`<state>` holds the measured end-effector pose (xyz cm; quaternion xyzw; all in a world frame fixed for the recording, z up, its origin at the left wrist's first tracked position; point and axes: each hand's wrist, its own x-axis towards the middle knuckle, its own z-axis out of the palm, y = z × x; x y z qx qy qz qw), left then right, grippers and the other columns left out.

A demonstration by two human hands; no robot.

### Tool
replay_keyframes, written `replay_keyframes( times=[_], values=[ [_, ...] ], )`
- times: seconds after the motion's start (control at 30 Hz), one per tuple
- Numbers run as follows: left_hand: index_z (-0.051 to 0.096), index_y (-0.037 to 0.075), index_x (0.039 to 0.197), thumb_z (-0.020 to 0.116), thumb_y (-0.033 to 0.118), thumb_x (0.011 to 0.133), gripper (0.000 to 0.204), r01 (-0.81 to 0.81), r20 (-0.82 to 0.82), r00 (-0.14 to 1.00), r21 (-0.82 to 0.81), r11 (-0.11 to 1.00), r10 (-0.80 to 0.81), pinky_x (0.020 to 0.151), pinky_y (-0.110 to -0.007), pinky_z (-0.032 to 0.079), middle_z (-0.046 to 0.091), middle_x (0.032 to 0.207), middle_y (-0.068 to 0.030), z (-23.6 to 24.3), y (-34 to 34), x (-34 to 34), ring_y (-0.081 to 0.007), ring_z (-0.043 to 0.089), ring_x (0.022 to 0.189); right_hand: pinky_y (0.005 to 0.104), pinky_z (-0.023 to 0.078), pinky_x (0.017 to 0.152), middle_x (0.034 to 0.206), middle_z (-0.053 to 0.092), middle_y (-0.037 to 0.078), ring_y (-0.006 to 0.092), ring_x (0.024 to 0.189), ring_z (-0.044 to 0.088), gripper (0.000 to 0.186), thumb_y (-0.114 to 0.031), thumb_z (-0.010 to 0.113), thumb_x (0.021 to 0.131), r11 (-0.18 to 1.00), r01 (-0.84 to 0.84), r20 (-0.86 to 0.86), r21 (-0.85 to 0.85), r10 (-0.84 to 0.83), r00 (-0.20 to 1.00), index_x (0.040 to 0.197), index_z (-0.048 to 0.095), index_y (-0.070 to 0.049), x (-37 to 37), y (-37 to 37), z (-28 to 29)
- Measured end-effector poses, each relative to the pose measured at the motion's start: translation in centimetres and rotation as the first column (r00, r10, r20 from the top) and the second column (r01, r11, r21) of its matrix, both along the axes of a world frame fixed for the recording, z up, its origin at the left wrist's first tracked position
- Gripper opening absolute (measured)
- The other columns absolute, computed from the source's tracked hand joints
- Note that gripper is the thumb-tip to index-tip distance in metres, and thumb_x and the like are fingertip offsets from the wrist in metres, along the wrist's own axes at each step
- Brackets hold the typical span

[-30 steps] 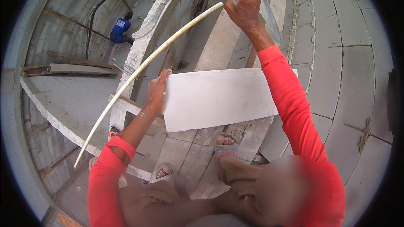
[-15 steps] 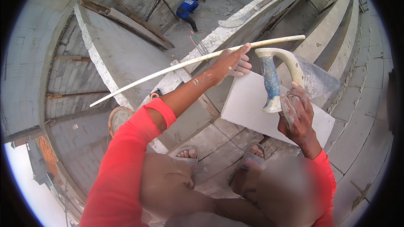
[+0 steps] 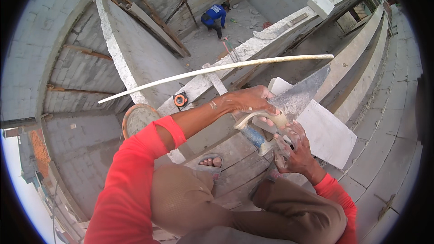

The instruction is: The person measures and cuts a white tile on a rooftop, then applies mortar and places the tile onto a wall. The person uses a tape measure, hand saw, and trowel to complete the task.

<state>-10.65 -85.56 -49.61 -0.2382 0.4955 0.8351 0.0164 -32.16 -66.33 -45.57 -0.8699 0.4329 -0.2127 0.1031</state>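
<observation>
Both hands meet on the saw (image 3: pixel 289 108) over the white block (image 3: pixel 325 131): left hand (image 3: pixel 248 101) grips its pale handle, right hand (image 3: pixel 294 151) pinches below. The toothed blade could nick the right fingers (image 3: pixel 289 133) if it slips.

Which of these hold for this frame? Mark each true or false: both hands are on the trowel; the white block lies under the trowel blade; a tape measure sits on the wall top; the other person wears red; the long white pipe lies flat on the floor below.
1. Both hands are on the trowel. True: the left hand grips near the handle and the right hand touches it from below.
2. The white block lies under the trowel blade. True.
3. A tape measure sits on the wall top. True: orange and black.
4. The other person wears red. False: a blue top.
5. The long white pipe lies flat on the floor below. False: it runs across at wall-top height.
</observation>
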Motion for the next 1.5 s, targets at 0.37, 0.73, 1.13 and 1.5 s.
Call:
replay_keyframes(
  times=[0.37, 0.73, 1.13, 1.5],
  values=[
    [0.053, -0.013, 0.15, 0.078, 0.05, 0.098, 0.086, -0.157, -0.205, 0.971, -0.175, 0.972, 0.12, 0.115, -0.041, 0.05, 0.064, 0.143, -0.0278, 5.9, -1.3, -10.4, -0.0274, 0.061, 0.136, 0.0322, 0.058, 0.088, 0.106, 0.075, 0.015, 0.0193, 0.094, 0.071, 0.041, -0.023, 0.069, 0.106, 0.654, 0.033, 0.649, 0.756, -0.742, -0.166, 0.131, 0.061, 0.009, -2.5, -1.4, 2.4],
    [0.047, -0.014, 0.155, 0.068, 0.08, 0.092, 0.115, -0.193, 0.463, 0.841, -0.228, 0.954, 0.28, 0.12, -0.045, 0.041, 0.058, 0.15, -0.0267, -7.6, -1.2, -9.2, -0.0342, 0.057, 0.139, 0.0454, 0.055, 0.069, 0.077, 0.074, 0.018, 0.0348, 0.071, 0.073, 0.033, -0.03, 0.071, 0.104, -0.265, 0.963, -0.047, 0.055, -0.964, -0.263, 0.105, 0.077, 0.003, -19.8, 10.9, -3.2],
    [0.06, -0.008, 0.144, 0.066, 0.073, 0.099, 0.092, -0.574, 0.498, 0.63, -0.219, 0.789, 0.596, 0.101, -0.042, 0.056, 0.069, 0.131, -0.0163, -10.5, 3.6, -10.6, -0.0269, 0.07, 0.114, 0.0522, 0.056, 0.076, 0.085, 0.076, 0.023, 0.0436, 0.082, 0.075, 0.043, -0.04, 0.068, 0.103, -0.518, 0.855, -0.293, -0.02, -0.815, -0.501, 0.106, 0.079, 0.001, -29.1, 19.8, -9.8],
    [0.052, -0.008, 0.152, 0.069, 0.071, 0.097, 0.098, -0.617, 0.381, 0.686, -0.148, 0.773, 0.62, 0.11, -0.045, 0.051, 0.062, 0.145, -0.0206, -11.0, -0.9, -13.6, -0.0303, 0.064, 0.129, 0.0543, 0.056, 0.085, 0.096, 0.079, 0.025, 0.047, 0.094, 0.075, 0.047, -0.048, 0.066, 0.102, -0.597, 0.77, -0.253, 0.224, -0.799, -0.546, 0.107, 0.081, -0.003, -33.7, 13.5, -7.8]
  ],
)
